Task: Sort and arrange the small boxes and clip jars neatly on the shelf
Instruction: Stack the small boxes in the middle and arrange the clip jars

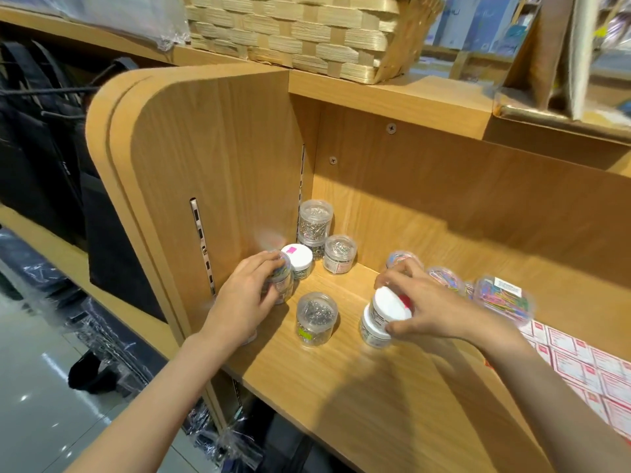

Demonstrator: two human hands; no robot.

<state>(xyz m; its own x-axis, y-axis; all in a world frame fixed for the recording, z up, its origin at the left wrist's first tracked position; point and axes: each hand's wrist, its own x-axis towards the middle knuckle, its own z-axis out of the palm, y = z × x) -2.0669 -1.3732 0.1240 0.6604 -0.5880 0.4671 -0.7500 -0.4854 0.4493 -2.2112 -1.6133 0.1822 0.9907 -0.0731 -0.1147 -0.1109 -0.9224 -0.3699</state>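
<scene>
Light, rigid, slippery clear plastic jar of coloured clips (281,279) is gripped by left hand (247,295); white-lidded jar (389,307), centre-right, is gripped at its sides by right hand (426,308).

A wooden shelf (341,380) carries clip jars (317,319) at left and small boxes (580,367) at right.

You have two hands in view, the left hand (251,295) and the right hand (432,307). Count five jars with clear lids (317,322), three with white lids (296,257), and about four tubs of coloured clips (505,298), though blur leaves that uncertain. The small boxes (580,365) are too many to count; one woven basket (300,32) sits above.
</scene>
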